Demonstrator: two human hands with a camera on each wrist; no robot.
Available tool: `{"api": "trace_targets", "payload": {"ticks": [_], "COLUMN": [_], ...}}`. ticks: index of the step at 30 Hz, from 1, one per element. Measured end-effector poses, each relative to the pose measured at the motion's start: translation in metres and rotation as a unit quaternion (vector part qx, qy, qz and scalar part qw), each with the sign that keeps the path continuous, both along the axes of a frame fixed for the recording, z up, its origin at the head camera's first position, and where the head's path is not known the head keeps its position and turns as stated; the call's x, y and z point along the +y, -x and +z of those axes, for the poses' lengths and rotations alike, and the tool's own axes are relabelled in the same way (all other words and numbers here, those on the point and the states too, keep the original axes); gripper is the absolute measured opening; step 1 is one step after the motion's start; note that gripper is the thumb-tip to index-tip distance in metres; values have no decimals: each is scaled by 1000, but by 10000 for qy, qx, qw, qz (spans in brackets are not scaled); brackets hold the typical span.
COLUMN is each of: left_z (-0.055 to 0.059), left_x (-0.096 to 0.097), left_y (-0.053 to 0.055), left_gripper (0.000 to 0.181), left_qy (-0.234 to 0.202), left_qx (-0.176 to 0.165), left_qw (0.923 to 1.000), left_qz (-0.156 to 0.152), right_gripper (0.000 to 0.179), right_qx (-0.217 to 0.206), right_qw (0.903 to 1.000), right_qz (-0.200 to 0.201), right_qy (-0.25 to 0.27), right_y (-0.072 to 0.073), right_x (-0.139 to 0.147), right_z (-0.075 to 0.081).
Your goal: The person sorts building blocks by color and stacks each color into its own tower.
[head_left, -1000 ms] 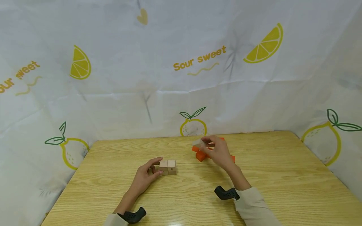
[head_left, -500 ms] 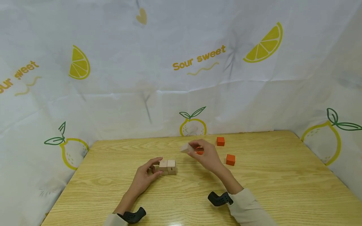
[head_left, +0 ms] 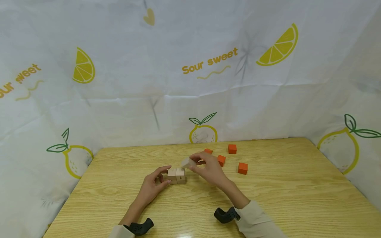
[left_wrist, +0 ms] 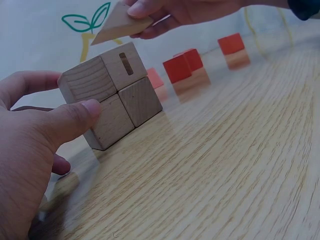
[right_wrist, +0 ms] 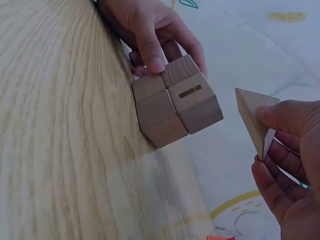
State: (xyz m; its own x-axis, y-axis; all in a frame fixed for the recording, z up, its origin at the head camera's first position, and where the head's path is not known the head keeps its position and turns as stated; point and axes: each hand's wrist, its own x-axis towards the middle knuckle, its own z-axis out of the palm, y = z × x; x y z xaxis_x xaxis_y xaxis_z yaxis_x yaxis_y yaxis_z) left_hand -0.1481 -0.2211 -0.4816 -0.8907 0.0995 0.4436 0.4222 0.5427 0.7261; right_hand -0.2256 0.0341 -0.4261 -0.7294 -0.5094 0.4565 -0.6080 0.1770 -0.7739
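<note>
In the head view, plain wooden cubes (head_left: 172,173) form a stack two wide and two high on the table. One upper cube has a dark slot (left_wrist: 126,64) in its face. My left hand (head_left: 152,187) holds the stack at its left side, thumb on the front and a fingertip at the back. My right hand (head_left: 209,168) pinches a triangular wooden block (right_wrist: 253,117) between thumb and fingers. That block hangs just above and to the right of the stack, apart from it in the right wrist view. Its flat side is partly covered by the fingers.
Several red cubes (head_left: 242,168) lie scattered to the right of and behind the stack, some partly behind my right hand. The wood-grain table (head_left: 190,211) ends at the back against a white lemon-printed cloth (head_left: 134,122).
My right hand has carried the triangular block left and toward me, from over the red cubes to beside the stack's top. More red cubes show now. The left hand has stayed put.
</note>
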Motion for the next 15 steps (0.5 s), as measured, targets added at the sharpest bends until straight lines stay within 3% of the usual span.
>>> {"api": "trace_targets", "payload": {"ticks": [8,15], "left_z": [2,27], "left_x": [4,14], "left_y": [0,-13], "left_gripper": [51,47], "left_qy": [-29,-45], "left_qx": [5,42], "left_qw": [9999,10000], "left_qz": [109,30], "right_gripper": [29,30], "right_qx": [71,289], "right_qw": [9996,9991], "right_qz": [101,108], "right_qy": [-239,-275], "right_y": [-8,-13], "right_x": [-9,-16], "right_z": [-3,-5]}}
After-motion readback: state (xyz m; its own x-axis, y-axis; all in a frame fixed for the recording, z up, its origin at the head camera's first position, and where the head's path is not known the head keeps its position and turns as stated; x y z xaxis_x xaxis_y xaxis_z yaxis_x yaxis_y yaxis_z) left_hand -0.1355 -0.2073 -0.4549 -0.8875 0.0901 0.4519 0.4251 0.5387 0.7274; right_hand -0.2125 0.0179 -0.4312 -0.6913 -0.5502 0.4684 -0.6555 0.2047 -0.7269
